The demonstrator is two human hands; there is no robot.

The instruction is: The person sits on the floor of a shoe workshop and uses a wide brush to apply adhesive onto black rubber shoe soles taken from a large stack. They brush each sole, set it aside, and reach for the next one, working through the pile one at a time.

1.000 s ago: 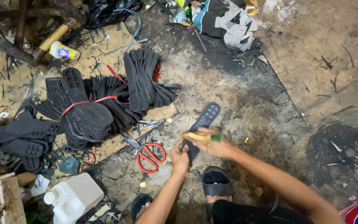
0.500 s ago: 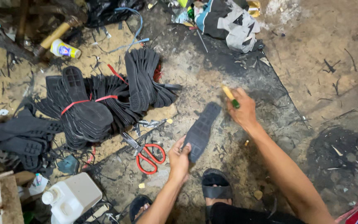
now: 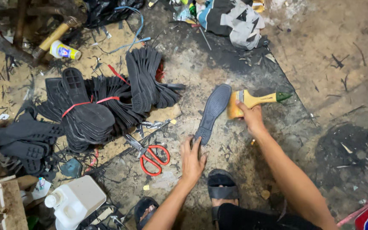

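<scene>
Your left hand (image 3: 192,158) lies flat and open on the floor (image 3: 329,51), fingertips pressing the near end of the black shoe sole (image 3: 211,111), which pins it so it cannot slide. The sole lies tread side up, running away from you and slightly rightward, between your two hands. Your right hand (image 3: 251,116) is closed around the yellow handle of a paintbrush (image 3: 252,100), bristles pointing left and touching or just beside the sole's far edge; the green tip of the handle sticks out to the right. Just left of your left hand lie red-handled scissors (image 3: 152,156), within easy reach. Farther left and ahead sit bundles of black soles (image 3: 107,106) tied with red bands. A white plastic jug (image 3: 75,200) stands near your left elbow. Your sandalled foot (image 3: 221,187) rests just below the left hand.
</scene>
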